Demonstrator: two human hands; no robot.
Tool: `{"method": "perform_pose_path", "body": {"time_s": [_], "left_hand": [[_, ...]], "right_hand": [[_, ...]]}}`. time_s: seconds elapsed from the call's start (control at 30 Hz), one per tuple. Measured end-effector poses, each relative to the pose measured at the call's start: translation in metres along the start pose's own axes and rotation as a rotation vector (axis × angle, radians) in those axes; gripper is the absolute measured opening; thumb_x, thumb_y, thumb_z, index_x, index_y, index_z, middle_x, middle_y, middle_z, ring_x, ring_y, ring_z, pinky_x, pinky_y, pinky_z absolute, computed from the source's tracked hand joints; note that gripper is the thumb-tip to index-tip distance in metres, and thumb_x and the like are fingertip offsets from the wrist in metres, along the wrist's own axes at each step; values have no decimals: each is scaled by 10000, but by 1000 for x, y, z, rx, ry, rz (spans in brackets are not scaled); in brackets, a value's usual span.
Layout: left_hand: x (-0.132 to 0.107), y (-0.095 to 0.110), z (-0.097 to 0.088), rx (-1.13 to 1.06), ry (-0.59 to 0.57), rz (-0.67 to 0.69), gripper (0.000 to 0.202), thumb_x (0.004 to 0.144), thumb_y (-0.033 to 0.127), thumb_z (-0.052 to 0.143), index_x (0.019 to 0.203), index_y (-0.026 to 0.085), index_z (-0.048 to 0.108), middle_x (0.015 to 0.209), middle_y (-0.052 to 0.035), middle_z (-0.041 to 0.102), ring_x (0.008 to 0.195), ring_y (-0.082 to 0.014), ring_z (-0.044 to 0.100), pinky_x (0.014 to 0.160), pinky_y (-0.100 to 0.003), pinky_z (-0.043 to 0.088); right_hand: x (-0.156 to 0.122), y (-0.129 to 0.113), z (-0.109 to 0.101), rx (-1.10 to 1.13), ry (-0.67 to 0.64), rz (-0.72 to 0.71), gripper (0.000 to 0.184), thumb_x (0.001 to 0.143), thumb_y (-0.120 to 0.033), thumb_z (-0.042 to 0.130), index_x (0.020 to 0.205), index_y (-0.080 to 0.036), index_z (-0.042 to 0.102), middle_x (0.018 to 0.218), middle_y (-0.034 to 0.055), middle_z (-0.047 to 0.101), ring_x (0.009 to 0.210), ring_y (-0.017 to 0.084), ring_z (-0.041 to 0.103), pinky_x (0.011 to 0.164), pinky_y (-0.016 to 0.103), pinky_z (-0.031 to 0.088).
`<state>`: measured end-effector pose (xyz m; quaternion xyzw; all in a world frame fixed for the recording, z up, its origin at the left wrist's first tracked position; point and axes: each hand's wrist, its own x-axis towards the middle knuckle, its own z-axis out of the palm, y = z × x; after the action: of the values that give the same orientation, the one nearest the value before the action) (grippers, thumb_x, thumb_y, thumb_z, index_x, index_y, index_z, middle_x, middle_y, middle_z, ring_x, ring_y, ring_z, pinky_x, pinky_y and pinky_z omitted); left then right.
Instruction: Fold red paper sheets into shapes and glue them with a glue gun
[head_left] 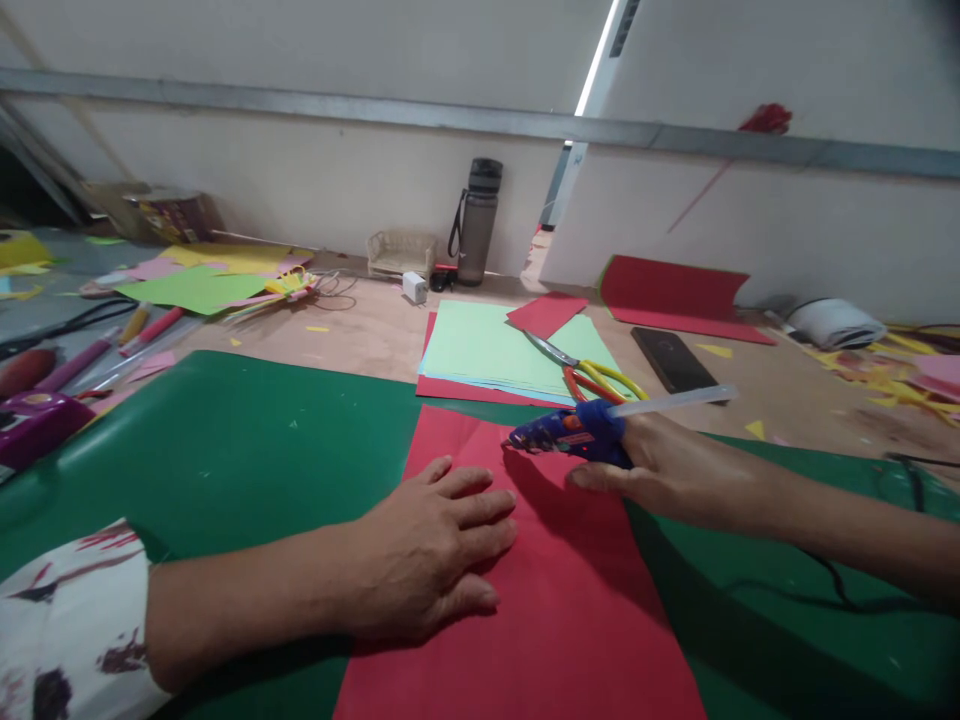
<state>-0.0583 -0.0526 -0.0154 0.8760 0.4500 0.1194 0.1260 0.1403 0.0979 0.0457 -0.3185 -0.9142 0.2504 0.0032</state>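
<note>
My left hand [435,540] lies flat with fingers stretched out on a red paper sheet [562,600], pressing its left part down. The sheet rests on a green cutting mat [225,450]. My right hand [660,470] grips a blue glue gun [570,433] with a clear glue stick [675,400] poking out of its back. The gun's nozzle points left, just above the red sheet's upper part, a little beyond my left fingertips.
Behind the mat lie a stack of light green and red papers [495,350], scissors with orange-yellow handles [592,375] and a black phone [671,360]. A dark water bottle [477,222] stands by the wall. Pens and paper scraps litter the left [150,330]; a black cord [907,475] runs at right.
</note>
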Motion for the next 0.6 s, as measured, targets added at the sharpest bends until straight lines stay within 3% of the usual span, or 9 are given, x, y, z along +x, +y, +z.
{"method": "perform_pose_path", "body": {"time_s": [0.13, 0.6], "left_hand": [[1, 0, 1, 6, -5, -6, 398, 905, 420, 498, 1229, 189, 523, 1308, -86, 529, 1179, -308, 445, 991, -517, 325], [1, -2, 1, 1, -32, -9, 432, 925, 434, 448, 1282, 194, 489, 1383, -87, 474, 1232, -336, 406, 998, -550, 314]], "right_hand": [[1, -1, 0, -8, -57, 77, 285, 757, -458, 598, 865, -203, 664, 503, -44, 381, 477, 116, 305, 450, 261, 246], [0, -3, -1, -59, -94, 47, 224, 798, -425, 558, 792, -208, 611, 514, -60, 315, 447, 93, 242, 413, 252, 195]]}}
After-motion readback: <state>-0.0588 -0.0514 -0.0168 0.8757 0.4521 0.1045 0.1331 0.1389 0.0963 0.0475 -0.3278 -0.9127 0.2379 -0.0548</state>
